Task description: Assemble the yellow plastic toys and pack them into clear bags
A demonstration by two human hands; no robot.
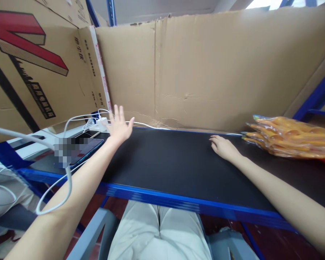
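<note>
My left hand (120,126) is raised at the left end of the black tabletop (168,162), fingers spread and nothing in it. Just beside it, at the back, is a white power adapter (101,124) with cables. A phone (89,150) lies below and left of that hand, partly blurred out. My right hand (224,147) rests on the black surface toward the right, fingers loosely extended and empty. To its right lies a stack of orange items in clear plastic bags (289,137), apart from the fingers.
Cardboard panels (206,72) stand along the back, and a large printed carton (43,72) rises at the left. A white cable (70,180) loops in front of my left forearm. The table has a blue metal front edge (162,198). A grey chair arm (89,231) is below.
</note>
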